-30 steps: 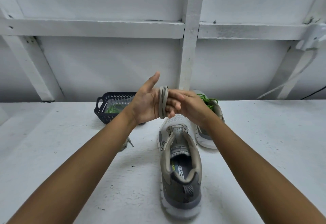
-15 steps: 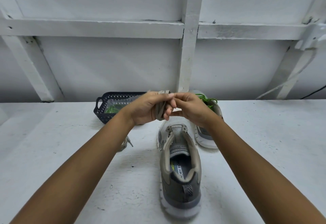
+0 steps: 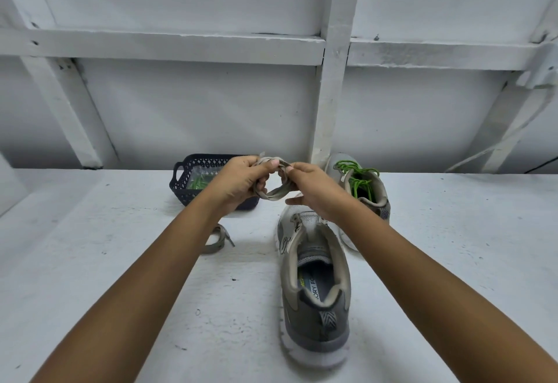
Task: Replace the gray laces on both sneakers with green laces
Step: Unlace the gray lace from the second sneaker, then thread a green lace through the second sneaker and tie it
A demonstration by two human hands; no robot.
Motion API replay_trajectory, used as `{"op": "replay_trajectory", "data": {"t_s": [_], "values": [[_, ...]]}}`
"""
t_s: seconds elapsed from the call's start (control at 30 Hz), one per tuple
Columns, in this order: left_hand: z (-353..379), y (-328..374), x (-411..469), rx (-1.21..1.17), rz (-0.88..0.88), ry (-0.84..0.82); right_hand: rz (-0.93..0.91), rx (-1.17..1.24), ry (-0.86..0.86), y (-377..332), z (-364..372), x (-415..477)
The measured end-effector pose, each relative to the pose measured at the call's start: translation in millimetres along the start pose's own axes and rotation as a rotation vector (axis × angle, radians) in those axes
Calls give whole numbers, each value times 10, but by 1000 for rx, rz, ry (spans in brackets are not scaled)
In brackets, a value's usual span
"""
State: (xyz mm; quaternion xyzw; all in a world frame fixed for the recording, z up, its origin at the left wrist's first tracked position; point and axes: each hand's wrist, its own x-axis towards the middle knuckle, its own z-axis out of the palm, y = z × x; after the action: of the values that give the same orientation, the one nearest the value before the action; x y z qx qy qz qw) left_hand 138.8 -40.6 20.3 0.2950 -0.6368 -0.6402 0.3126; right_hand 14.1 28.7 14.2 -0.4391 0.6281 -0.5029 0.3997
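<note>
Head view: both hands meet above the far middle of the table [image 3: 120, 262]; the left hand [image 3: 238, 183] has its fingers curled round a coiled gray lace [image 3: 276, 194], and the right hand [image 3: 314, 189] pinches the coil's right side between thumb and forefinger, its other fingers loosely spread below; directly beneath and nearer lies the near sneaker [image 3: 317, 292], heel towards the camera, with no lace in it; just beyond it on the right stands the far sneaker [image 3: 362, 195], already threaded with green laces [image 3: 357, 176]; at far left a dark basket [image 3: 181, 183] holds a packet with a green lace [image 3: 199, 183]; a second gray lace [image 3: 216, 239] lies on the table left of the near sneaker. The likely risk is the coil springing loose if either pinch slackens before it is tied off or set down; loose loops could then drop onto the near sneaker and tangle.
</note>
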Motion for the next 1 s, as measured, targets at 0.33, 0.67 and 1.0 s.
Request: {"op": "replay_trajectory", "data": {"t_s": [0.33,0.67,1.0], "values": [[-488,-424,-362,431,36,277,234,-435,-174,-121,516,135],[-733,-1050,-503,1191,-144,377,440,-707,-334,224,979,255],[-722,-1222,-562,1224,22,393,336,-805,-327,397,948,260]]}}
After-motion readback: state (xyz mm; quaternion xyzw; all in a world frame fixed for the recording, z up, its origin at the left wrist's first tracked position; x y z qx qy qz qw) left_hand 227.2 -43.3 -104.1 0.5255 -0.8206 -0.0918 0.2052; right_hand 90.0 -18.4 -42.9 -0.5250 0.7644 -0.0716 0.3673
